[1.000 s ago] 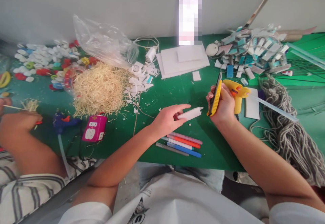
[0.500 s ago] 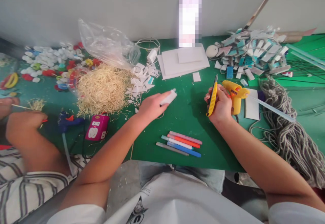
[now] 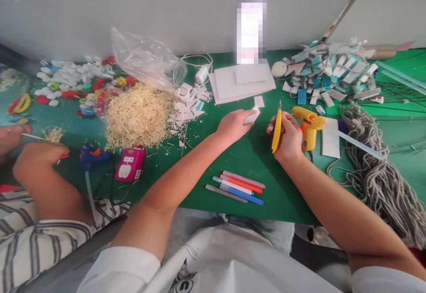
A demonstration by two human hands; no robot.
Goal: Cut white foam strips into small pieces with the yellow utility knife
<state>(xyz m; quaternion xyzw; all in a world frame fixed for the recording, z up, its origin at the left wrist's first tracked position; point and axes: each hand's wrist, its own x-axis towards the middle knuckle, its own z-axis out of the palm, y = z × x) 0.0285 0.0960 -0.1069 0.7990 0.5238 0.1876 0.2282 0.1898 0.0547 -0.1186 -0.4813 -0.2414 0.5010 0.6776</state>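
Observation:
My left hand (image 3: 233, 126) pinches a small white board piece (image 3: 252, 116) above the green table (image 3: 239, 155). Just beyond it lies another small white piece (image 3: 258, 102). A yellow utility knife (image 3: 277, 129) is in my right hand (image 3: 290, 135), its blade end pointing away from me. To the right of that hand rests a yellow hot glue gun (image 3: 309, 126) with a clear glue stick (image 3: 354, 141) in its back. Several markers (image 3: 238, 188) lie side by side near the table's front edge.
White boards (image 3: 229, 91) lie at the back below a lit, blurred screen (image 3: 251, 31). Straw (image 3: 140, 115), white scraps (image 3: 189, 104) and bottle caps (image 3: 63, 80) spread leftward. Rightward are a scrap heap (image 3: 333, 71) and grey yarn (image 3: 372, 151). A co-worker's hand (image 3: 40, 155) works at far left.
My left hand has moved right and slightly away from me with the white board piece, closer to the knife. My right hand stays nearly in place, still holding the knife.

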